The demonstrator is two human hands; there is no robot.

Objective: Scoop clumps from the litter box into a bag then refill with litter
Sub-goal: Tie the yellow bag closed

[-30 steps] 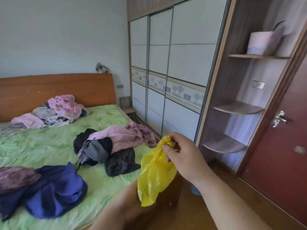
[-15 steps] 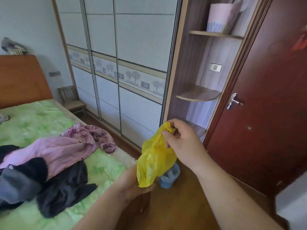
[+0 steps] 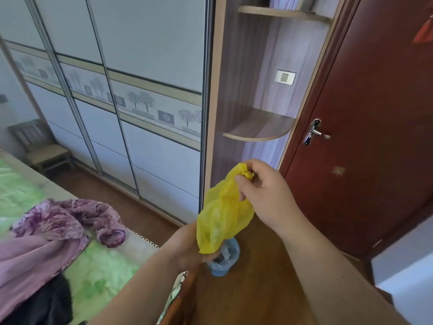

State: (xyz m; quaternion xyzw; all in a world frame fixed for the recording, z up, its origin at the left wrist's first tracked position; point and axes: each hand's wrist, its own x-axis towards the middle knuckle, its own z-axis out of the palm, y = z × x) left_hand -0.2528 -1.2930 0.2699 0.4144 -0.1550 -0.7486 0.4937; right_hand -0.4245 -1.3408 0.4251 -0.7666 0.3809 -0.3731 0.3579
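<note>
A crumpled yellow plastic bag (image 3: 223, 212) hangs in front of me at the centre of the view. My right hand (image 3: 264, 195) pinches its bunched top between thumb and fingers. My left hand (image 3: 187, 247) is at the bag's bottom end, mostly hidden behind it, with fingers curled under the plastic. No litter box, scoop or litter shows in this view.
A bed (image 3: 100, 266) with a green sheet and a pile of purple and dark clothes (image 3: 58, 231) fills the lower left. A small blue basket (image 3: 222, 261) stands on the wooden floor below the bag. Sliding wardrobe doors (image 3: 140, 90), corner shelves (image 3: 260, 127) and a dark red door (image 3: 379, 127) lie ahead.
The view has swung right, from the bed toward the wardrobe and the red door. Both hands keep hold of the yellow bag, which stays in front of me.
</note>
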